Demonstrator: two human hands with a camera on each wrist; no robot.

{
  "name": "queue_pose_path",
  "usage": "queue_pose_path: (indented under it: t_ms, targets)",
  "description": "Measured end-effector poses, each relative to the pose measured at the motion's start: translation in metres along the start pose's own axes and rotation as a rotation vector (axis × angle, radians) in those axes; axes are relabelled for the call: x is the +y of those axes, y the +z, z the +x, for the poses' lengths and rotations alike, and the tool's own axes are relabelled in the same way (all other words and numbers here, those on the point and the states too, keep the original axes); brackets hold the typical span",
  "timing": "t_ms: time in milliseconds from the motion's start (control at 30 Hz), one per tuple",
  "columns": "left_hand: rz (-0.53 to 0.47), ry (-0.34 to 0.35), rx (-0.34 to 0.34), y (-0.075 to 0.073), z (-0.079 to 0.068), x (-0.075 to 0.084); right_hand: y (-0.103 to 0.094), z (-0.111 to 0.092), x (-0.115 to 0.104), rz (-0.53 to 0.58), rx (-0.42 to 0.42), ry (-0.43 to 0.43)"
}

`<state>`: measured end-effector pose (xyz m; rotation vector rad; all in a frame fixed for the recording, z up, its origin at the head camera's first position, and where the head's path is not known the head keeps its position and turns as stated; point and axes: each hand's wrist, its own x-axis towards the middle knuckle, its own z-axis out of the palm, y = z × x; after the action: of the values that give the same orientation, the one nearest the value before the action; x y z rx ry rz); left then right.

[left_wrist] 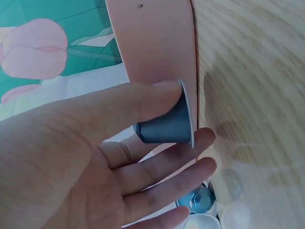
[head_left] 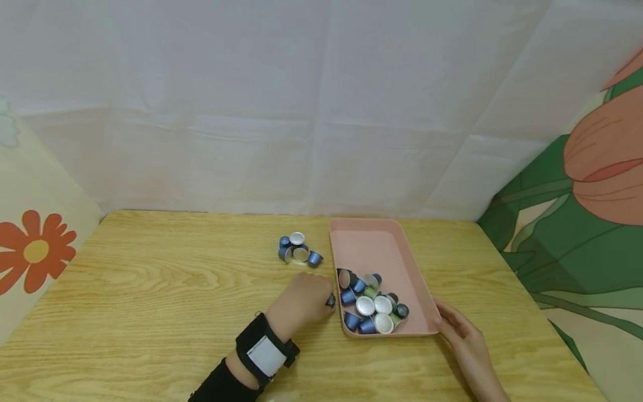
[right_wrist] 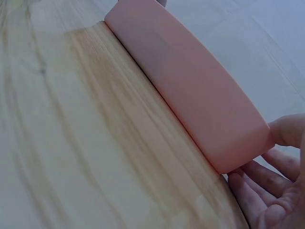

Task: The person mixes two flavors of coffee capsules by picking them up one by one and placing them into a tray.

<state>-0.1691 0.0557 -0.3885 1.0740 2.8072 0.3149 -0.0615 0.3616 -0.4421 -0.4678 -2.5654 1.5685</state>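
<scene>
Thumb and fingers of my left hand (head_left: 303, 298) pinch a dark blue-grey coffee capsule (left_wrist: 167, 125), its pale rim facing the table in the left wrist view. This hand is just outside the left wall of a pink tray (head_left: 369, 240). In the tray's near half lies a pile of coffee capsules, blue, green and dark, some with silver lids (head_left: 365, 305) up. My right hand (head_left: 464, 338) grips the tray's near right corner, the thumb at the rim and the fingers against the outer wall (right_wrist: 190, 90).
A small cluster of blue capsules (head_left: 297, 239) lies on the wooden table (head_left: 166, 285), left of the tray and beyond my left hand. A white cloth (head_left: 251, 156) hangs along the table's far edge. Flower-patterned panels (head_left: 603, 262) flank both sides.
</scene>
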Motion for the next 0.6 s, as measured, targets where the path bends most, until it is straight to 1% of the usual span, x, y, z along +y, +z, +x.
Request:
queue_pose_path:
  t_ms: [167,400,500,600]
  targets:
    - [0.026,-0.005,0.043,-0.002,0.001,-0.003,-0.001,0.001,0.000,-0.013,-0.008,0.025]
    - [0.106,-0.009,0.156,-0.006,0.003,-0.002,-0.001,0.000,-0.001,0.011,-0.010,0.030]
    - [0.100,-0.005,0.206,-0.007,0.007,0.000,-0.001,0.000,-0.002,0.018,-0.006,0.024]
    - [0.088,0.004,0.238,-0.008,0.012,0.002,0.000,0.000,-0.002,0.015,-0.001,0.011]
